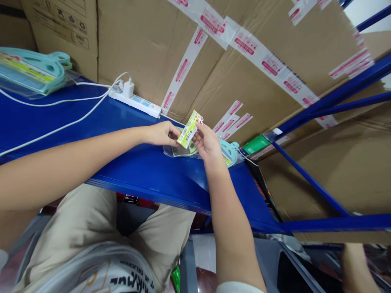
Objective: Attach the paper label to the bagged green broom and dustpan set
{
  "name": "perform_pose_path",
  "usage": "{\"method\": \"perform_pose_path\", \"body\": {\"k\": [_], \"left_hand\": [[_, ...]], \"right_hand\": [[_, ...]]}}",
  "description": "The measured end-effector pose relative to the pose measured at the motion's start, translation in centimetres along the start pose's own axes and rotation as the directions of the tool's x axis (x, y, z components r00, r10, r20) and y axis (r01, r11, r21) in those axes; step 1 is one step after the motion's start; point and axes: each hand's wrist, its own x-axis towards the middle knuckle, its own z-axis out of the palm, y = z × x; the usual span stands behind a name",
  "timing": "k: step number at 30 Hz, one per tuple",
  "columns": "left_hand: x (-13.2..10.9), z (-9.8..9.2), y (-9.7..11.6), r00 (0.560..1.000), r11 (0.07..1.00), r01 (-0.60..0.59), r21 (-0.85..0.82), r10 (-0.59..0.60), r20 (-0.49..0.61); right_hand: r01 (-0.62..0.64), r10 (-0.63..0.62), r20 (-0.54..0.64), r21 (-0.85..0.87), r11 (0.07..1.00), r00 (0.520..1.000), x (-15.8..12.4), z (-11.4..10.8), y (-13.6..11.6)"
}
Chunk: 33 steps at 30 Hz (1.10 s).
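My right hand (207, 140) pinches a yellow-green and white printed card (190, 129), which is tilted above the table. To its left my left hand (161, 133) is closed, its fingertips by the card's lower left corner. What these fingers hold, if anything, I cannot make out. Beneath both hands a pale green item in a clear plastic bag (179, 151) lies on the blue table (146, 167), partly covered by the hands and card. Just right of my right wrist lies a light blue packaged item (229, 151) with a yellow label.
Light blue packaged boards (45, 75) lie at the left. A white power strip (136, 101) with a plug and cables runs along the back, against cardboard (131, 49). A green-labelled bottle (259, 144) lies by the blue frame (308, 162). Another person's limb (357, 264) shows lower right.
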Motion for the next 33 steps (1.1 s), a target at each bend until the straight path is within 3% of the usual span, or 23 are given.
{"method": "perform_pose_path", "body": {"k": [3, 6, 10, 13, 16, 19, 22, 27, 33], "left_hand": [[0.1, -1.2, 0.0, 0.996, 0.996, 0.091, 0.018, -0.091, 0.016], [0.2, -1.8, 0.0, 0.984, 0.981, 0.158, -0.112, -0.166, -0.068], [0.4, -0.6, 0.4, 0.968, 0.954, 0.134, -0.267, -0.184, -0.173], [0.6, 0.4, 0.7, 0.954, 0.954, 0.126, -0.272, -0.192, -0.232], [0.7, -0.3, 0.7, 0.921, 0.962, 0.153, -0.228, -0.223, -0.321], [0.7, -2.3, 0.2, 0.858, 0.963, 0.213, -0.168, -0.266, -0.44], [0.7, -4.2, -0.2, 0.818, 0.967, 0.235, -0.101, -0.253, -0.517], [0.7, -4.6, -0.2, 0.83, 0.972, 0.221, -0.079, -0.23, -0.507], [0.6, -3.6, 0.5, 0.863, 0.963, 0.254, -0.085, -0.266, -0.429]], "right_hand": [[0.031, -0.03, 0.038, -0.035, 0.999, 0.999, 0.1, -0.3, -0.1], [0.041, -0.036, 0.07, -0.061, 0.997, 0.997, 0.0, -0.2, -0.1], [-0.008, 0.013, 0.093, -0.051, 0.999, 0.996, -0.6, 0.9, -0.1], [-0.044, 0.047, 0.098, -0.041, 0.998, 0.994, -0.8, 1.6, -0.1], [0.004, 0.004, 0.054, -0.142, 0.99, 0.999, -1.0, 1.7, -0.3], [0.149, -0.146, 0.038, -0.412, 0.899, 0.989, -1.7, 1.7, -0.5], [0.267, -0.233, 0.14, -0.637, 0.723, 0.962, -2.7, 2.3, -0.2], [0.375, -0.245, 0.284, -0.72, 0.584, 0.927, -3.4, 3.8, 0.7], [0.329, -0.191, 0.268, -0.784, 0.527, 0.944, -3.2, 4.1, 0.8]]}}
